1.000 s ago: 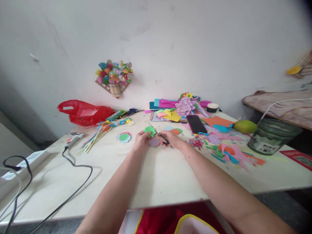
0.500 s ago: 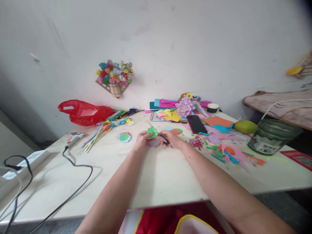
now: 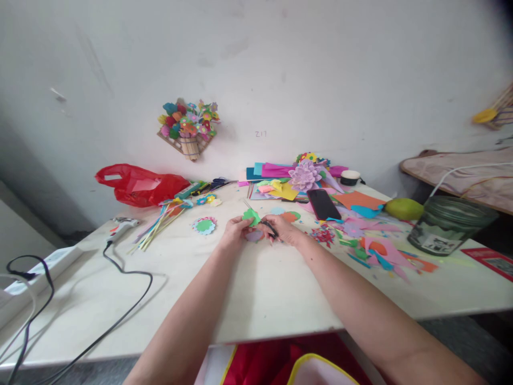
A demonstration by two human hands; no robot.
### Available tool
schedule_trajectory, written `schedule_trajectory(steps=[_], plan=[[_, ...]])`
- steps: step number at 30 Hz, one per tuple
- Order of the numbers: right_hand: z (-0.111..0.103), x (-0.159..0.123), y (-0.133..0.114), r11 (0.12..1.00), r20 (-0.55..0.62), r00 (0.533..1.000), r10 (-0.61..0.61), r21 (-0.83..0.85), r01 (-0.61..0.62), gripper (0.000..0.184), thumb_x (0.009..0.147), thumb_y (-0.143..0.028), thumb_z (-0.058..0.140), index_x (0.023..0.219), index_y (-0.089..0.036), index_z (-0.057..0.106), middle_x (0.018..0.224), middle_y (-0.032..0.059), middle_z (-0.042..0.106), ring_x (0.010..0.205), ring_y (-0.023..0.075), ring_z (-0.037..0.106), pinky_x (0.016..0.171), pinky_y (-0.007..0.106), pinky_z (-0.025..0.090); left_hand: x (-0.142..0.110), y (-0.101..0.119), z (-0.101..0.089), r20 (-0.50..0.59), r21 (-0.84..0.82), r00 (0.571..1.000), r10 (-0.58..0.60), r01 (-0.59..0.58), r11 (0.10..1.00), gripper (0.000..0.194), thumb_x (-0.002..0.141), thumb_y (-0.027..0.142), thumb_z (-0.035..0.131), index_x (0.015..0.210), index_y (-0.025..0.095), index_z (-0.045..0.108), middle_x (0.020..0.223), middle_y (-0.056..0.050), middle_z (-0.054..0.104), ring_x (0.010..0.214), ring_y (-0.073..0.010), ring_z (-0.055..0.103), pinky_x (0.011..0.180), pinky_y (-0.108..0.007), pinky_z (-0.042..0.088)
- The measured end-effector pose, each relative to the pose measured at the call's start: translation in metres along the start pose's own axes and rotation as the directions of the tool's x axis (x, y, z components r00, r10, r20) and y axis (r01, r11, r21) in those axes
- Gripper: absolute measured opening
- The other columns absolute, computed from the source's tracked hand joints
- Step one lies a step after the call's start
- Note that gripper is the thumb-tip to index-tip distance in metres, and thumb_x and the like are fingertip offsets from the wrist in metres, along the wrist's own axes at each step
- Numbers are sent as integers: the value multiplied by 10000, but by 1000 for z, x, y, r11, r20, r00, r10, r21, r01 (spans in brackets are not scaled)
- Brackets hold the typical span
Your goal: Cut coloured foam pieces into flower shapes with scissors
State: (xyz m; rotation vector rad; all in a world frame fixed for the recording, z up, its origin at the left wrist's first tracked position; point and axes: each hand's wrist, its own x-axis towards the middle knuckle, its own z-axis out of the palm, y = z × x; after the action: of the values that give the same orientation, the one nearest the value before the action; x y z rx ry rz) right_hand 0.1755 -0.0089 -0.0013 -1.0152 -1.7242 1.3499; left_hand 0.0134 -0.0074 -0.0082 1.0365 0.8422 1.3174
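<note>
Between the thumb and fingers of my left hand [image 3: 236, 230] is a green scallop-edged foam piece [image 3: 250, 216]. My right hand [image 3: 282, 229] is closed on the black handles of a pair of scissors [image 3: 271, 229], whose thin blades point up and left at the green piece. Under and behind my hands lie a lilac disc [image 3: 254, 236] and an orange disc [image 3: 289, 216]. Left of them rests a layered round piece [image 3: 204, 225] with a green centre, pale blue scalloped edge and red-white fringe.
Coloured scraps [image 3: 385, 251] and a phone [image 3: 324, 205] lie on the right, beside a glass jar [image 3: 447, 227] and a yellow-green fruit [image 3: 404, 209]. At left are a glue gun [image 3: 123, 229] with its cord, thin sticks [image 3: 158, 227] and a red plastic bag [image 3: 146, 187].
The green piece has turned slightly and shifted a little to the right in my left hand. My right hand and the scissors have barely moved.
</note>
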Motion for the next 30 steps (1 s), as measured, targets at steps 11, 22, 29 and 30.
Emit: schedule_trajectory(steps=[11,22,29,30], plan=[[0,-3,-4,1000,4,1000,0,-8,0,252,702,-356,667,780,-145,552,491,-59,511,332,47,434,295,152,237,1,0,-1,-7,-33,1000,2,-2,999,293,505,318,806,625,132,614,491,1,567,411,-85,469,433,-219,375],[-2,-3,-1,1000,20,1000,-9,-2,10,275,703,-390,653,754,-157,515,523,-48,526,349,50,451,288,152,230,1,3,-1,-108,-92,994,20,-30,995,313,474,292,813,600,146,567,531,6,585,465,-97,536,483,-218,440],[-2,-4,-2,1000,28,1000,-8,5,8,282,704,-399,650,745,-162,504,526,-48,521,351,48,447,284,152,226,-2,6,2,-106,-96,994,16,-26,995,227,526,232,771,599,131,582,520,-1,575,475,-104,545,531,-240,462],[-2,-4,-2,1000,30,999,-11,0,11,278,709,-400,645,746,-163,505,526,-48,522,352,49,449,284,153,228,-2,6,3,-104,-93,994,15,-25,995,219,534,230,768,596,132,582,515,1,571,475,-105,545,536,-243,462]])
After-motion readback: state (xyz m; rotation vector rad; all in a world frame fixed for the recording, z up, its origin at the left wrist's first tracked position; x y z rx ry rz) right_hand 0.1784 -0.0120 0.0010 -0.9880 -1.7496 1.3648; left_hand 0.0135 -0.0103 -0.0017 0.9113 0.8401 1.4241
